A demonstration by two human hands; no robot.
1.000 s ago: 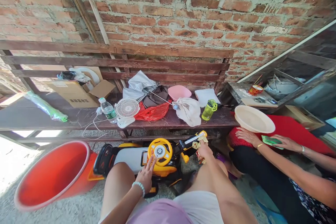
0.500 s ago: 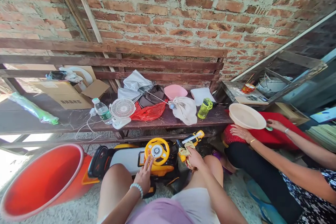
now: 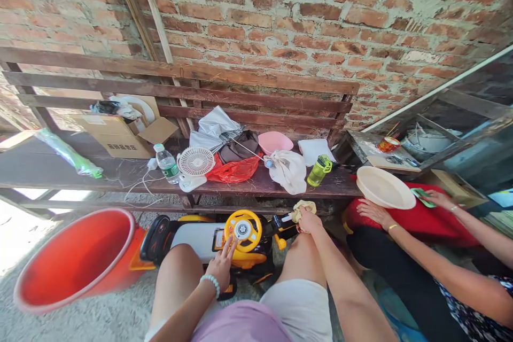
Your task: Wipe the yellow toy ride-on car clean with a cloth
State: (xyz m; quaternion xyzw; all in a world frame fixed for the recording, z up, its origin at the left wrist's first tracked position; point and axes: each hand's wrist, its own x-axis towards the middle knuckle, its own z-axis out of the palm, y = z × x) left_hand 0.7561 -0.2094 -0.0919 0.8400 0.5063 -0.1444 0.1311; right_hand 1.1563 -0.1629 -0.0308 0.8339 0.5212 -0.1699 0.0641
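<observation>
One cloth (image 3: pixel 300 209) moved outward along the toy arm (image 3: pixel 286 218).

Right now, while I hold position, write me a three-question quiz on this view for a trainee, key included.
1. What is the person's right hand gripping?
2. True or false: the person's left hand is wrapped around the clear water bottle.
3. Which of these stands farthest to the right on the bench?
A) the white fan
B) the yellow-green bottle
C) the cardboard box

Key:
1. A yellow cloth.
2. False; it is at the yellow steering wheel, fingers extended over the lower rim.
3. B.
</observation>
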